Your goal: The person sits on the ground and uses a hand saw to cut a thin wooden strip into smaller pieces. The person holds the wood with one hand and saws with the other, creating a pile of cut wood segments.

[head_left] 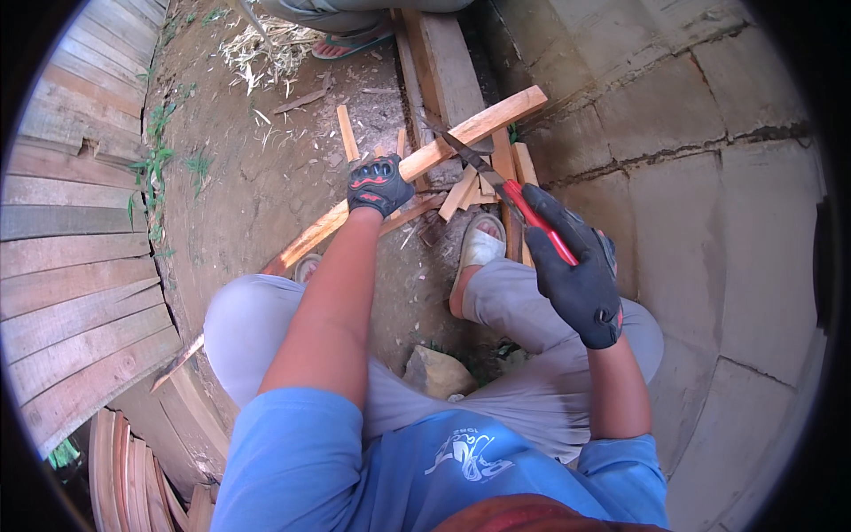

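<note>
My left hand, in a black glove with red marks, is closed round a long strip of wood. The strip slants from the ground at the lower left up to the right, its upper part lying across a wooden beam. In my right hand, also gloved in black, is a hand saw with a red handle. Its dark, narrow blade crosses the strip between my left hand and the strip's upper end. Whether the teeth are in a cut is too small to tell.
Short cut pieces of wood lie below the strip, near my right sandal. A stone is between my legs. Another person's sandaled foot is beside pale shavings. A block wall stands right, wooden planks left.
</note>
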The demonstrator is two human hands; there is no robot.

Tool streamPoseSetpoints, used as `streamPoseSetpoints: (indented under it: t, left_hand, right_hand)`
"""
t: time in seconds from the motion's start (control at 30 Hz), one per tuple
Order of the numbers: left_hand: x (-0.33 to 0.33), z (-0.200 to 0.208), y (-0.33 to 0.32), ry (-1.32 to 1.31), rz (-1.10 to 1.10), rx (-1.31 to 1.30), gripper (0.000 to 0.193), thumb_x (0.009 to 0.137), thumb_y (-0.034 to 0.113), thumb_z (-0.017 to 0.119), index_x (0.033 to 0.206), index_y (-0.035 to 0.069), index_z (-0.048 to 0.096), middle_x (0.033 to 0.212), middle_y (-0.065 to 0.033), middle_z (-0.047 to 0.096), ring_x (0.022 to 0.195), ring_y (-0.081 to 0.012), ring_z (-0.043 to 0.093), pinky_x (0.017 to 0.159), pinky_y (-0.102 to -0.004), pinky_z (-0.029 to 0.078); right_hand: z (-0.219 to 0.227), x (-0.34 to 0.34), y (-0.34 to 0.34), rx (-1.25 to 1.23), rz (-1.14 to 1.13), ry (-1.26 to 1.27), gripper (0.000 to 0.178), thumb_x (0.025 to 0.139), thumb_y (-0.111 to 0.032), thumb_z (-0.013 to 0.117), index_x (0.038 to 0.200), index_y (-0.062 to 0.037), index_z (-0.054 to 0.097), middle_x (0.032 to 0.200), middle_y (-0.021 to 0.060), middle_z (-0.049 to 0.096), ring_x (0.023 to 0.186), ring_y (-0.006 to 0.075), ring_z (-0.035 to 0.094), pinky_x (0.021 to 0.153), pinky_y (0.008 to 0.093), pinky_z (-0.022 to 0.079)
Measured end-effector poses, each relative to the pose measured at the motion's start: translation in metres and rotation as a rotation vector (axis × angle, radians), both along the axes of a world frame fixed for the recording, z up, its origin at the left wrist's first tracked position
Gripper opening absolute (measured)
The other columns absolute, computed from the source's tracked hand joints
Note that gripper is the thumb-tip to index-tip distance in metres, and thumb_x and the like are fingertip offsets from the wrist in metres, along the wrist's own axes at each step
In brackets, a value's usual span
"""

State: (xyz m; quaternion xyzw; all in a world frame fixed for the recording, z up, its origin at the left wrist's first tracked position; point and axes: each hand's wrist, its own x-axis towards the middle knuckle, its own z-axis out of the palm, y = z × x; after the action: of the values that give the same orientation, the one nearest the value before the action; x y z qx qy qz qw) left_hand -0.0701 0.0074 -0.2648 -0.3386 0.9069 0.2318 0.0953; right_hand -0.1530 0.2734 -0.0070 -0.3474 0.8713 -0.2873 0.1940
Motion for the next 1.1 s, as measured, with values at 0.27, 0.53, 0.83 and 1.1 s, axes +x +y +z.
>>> streamPoseSetpoints:
  t: [0.27,0.53,0.83,1.1]
  left_hand:
    - [0.003,-0.009,-0.001,0.020,0.006,-0.047,0.054,0.080,0.038,0.077,0.127,0.012,0.075,0.117,-0.0196,0.077,0.112,-0.0386,0.074,0.099,-0.0498,0.058]
    - [0.001,-0.003,0.001,-0.002,-0.007,-0.054,0.055,0.080,0.039,0.078,0.126,0.011,0.072,0.118,-0.0183,0.077,0.113,-0.0382,0.074,0.100,-0.0497,0.058]
    - [0.000,-0.001,0.004,-0.036,-0.016,-0.096,0.061,0.080,0.041,0.078,0.133,0.012,0.072,0.122,-0.0180,0.076,0.116,-0.0370,0.073,0.101,-0.0488,0.058]
    - [-0.001,-0.003,0.006,-0.025,-0.012,-0.097,0.060,0.080,0.041,0.078,0.132,0.011,0.072,0.122,-0.0176,0.076,0.116,-0.0361,0.073,0.101,-0.0493,0.058]
  right_hand:
    - [-0.007,-0.006,0.001,-0.095,0.008,-0.008,0.040,0.098,-0.017,0.073,0.137,-0.0107,0.074,0.123,0.0192,0.078,0.109,0.0375,0.076,0.096,0.0433,0.058]
    - [-0.017,-0.004,0.010,-0.192,0.016,-0.030,0.040,0.098,-0.015,0.073,0.137,-0.0076,0.073,0.124,0.0197,0.077,0.109,0.0363,0.076,0.097,0.0419,0.058]
    - [-0.026,-0.008,0.017,-0.226,0.025,-0.012,0.040,0.099,-0.015,0.073,0.139,-0.0078,0.070,0.123,0.0186,0.075,0.111,0.0346,0.074,0.097,0.0410,0.057]
    - [-0.037,-0.007,0.024,-0.316,0.004,0.018,0.037,0.097,-0.013,0.073,0.133,-0.0060,0.075,0.122,0.0188,0.078,0.105,0.0327,0.078,0.092,0.0395,0.059]
